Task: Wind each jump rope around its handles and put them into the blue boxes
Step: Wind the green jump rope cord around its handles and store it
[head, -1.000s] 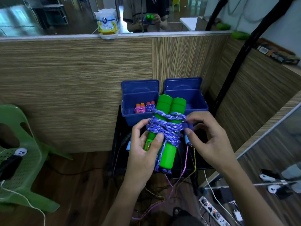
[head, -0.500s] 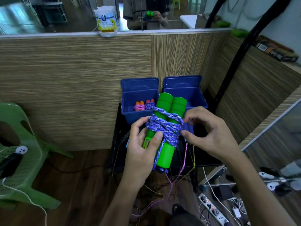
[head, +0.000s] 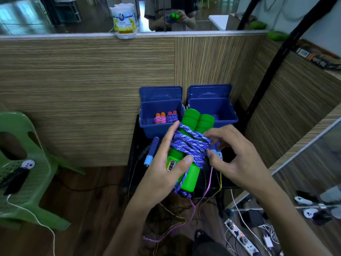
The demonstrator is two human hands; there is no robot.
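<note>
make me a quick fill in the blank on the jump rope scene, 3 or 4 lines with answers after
1. The left hand grips a pair of ____ handles wound with purple rope.
2. The wound ropes already stored lie in the ____ blue box.
3. The right blue box has its lid ____.
4. The right hand pinches the purple ____.

Answers: green; left; open; rope

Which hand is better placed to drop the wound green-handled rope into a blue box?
Left. The left hand already grips the green handles; the right hand only pinches the purple rope. The right blue box looks empty.
</note>
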